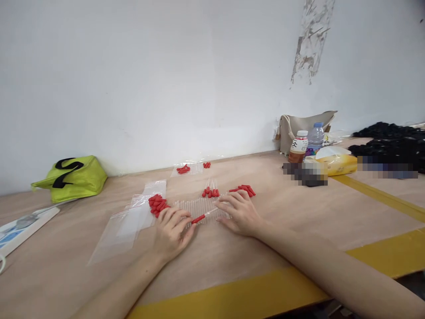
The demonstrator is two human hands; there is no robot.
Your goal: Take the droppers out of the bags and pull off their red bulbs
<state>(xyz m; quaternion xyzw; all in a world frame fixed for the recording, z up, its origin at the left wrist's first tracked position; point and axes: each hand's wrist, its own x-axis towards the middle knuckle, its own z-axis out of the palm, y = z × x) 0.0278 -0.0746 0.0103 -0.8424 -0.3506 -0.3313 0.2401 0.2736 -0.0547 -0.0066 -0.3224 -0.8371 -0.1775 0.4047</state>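
Observation:
My left hand [173,230] pinches the end of a red rubber bulb [198,219]. A thin clear dropper tube [210,212] runs from that bulb to my right hand [239,212], whose fingers close on its far end; how deep the tube sits in the bulb is too small to tell. Beneath both hands lies a row of clear tubes [192,206]. A heap of red bulbs [157,204] lies beside my left hand, partly on clear plastic bags [128,226]. Beyond the row are several droppers with red bulbs fitted [210,192], and more red pieces [246,190] lie behind my right hand.
Against the wall lies a clear bag with red pieces [183,169]. A lime-green bag [78,177] and a white power strip [26,228] are at the left. Bottles [299,146], a tissue pack [335,163] and black material [392,144] stand at the right. Yellow tape [226,294] marks the front edge.

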